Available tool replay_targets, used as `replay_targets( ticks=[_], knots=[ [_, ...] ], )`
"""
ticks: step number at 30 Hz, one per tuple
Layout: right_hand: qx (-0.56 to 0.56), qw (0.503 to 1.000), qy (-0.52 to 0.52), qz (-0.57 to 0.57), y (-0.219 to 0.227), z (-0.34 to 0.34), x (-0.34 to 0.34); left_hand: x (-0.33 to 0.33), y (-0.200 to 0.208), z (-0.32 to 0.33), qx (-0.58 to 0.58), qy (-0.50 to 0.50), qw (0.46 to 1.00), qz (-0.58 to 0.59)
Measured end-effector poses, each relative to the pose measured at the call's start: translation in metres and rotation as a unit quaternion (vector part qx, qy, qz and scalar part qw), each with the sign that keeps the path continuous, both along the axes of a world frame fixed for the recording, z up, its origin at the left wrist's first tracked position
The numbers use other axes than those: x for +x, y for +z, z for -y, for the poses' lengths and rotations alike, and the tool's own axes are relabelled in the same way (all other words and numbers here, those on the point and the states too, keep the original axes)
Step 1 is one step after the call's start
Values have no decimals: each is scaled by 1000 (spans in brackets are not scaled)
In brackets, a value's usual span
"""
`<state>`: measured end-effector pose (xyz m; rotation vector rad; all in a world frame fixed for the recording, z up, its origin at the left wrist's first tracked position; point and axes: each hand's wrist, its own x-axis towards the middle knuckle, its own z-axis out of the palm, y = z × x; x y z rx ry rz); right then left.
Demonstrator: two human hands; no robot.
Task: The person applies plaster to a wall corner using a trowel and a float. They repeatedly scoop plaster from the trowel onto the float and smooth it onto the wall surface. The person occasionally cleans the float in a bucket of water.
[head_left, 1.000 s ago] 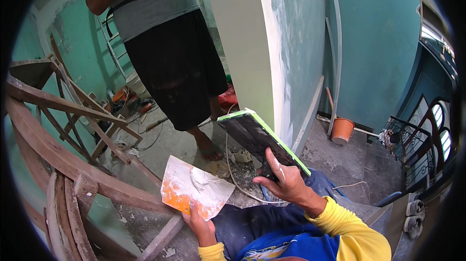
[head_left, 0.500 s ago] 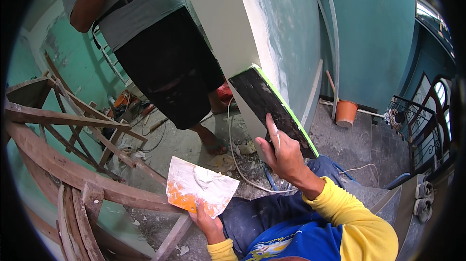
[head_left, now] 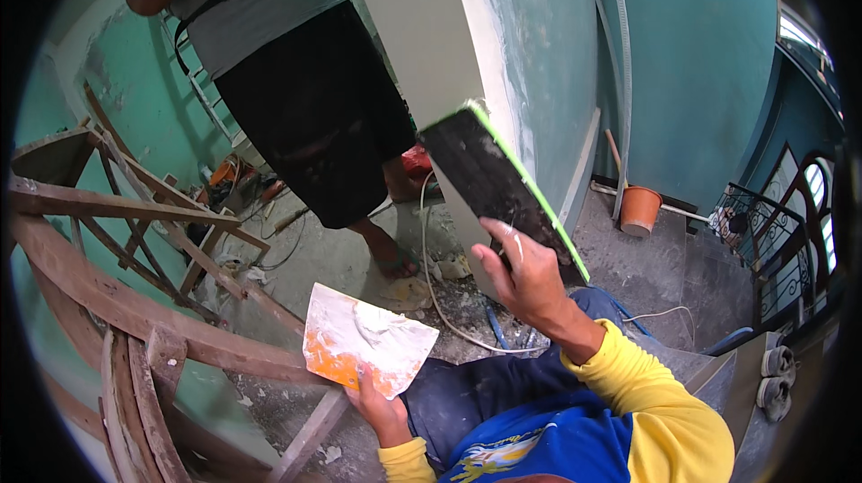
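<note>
My left hand grips the lower edge of an orange board, which is smeared with white putty and carries a thicker mound of putty. My right hand is closed on a long black plastering float with a bright green edge. The float slants up and away against the pale end face of a wall; whether it touches is hard to tell. White smears mark my right index finger. Fresh white filler runs down the wall's corner beside green paint.
Wooden frames crowd the left side. Another person in dark shorts stands ahead on the rubble-strewn floor, near a pale cable. An orange bucket stands right, by stairs with a black railing; shoes lie lower right.
The float's far end has risen slightly along the wall, while my right hand has shifted only a little. The board stays in my left hand. The other person's raised arm has moved slightly.
</note>
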<state>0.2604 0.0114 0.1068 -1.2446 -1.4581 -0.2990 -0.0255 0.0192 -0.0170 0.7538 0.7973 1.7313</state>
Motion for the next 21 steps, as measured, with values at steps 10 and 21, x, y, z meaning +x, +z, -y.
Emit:
replay_targets(
  ticks=[10,21],
  knots=[
    [-42,998,40,-13,-2,4,1,-1,-1,2,-1,4,1000,23],
    [-33,999,28,8,-6,5,1,-8,-4,7,2,1,1000,4]
  ],
)
